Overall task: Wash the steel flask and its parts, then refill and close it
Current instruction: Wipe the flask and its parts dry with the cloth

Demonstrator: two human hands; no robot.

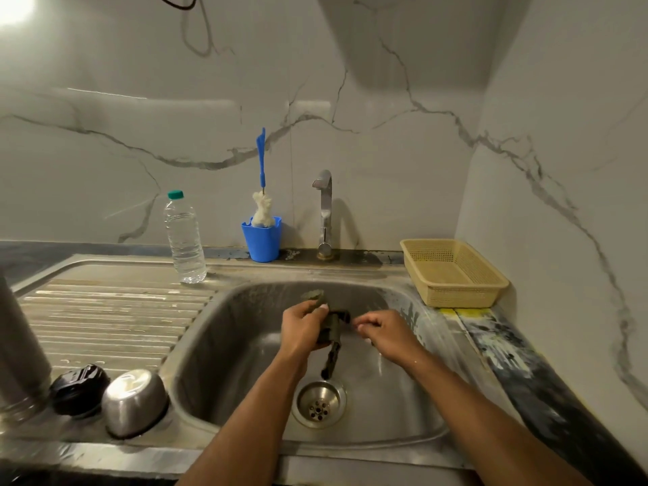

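Over the sink basin (245,363), my left hand (301,331) grips a green scrub pad (314,296) together with the flask's dark carry strap (333,349), whose loose end hangs down towards the drain. My right hand (385,333) has its fingers curled and pinches the strap at its buckle end. The steel flask body (17,345) stands at the far left on the drainboard. Beside it lie the black lid (79,389) and the steel cup (135,401), which is upside down.
A tap (325,212) stands behind the basin with no water running. A clear water bottle (184,236) and a blue cup holding a bottle brush (262,236) stand at the back. A beige basket (452,271) sits on the counter at right.
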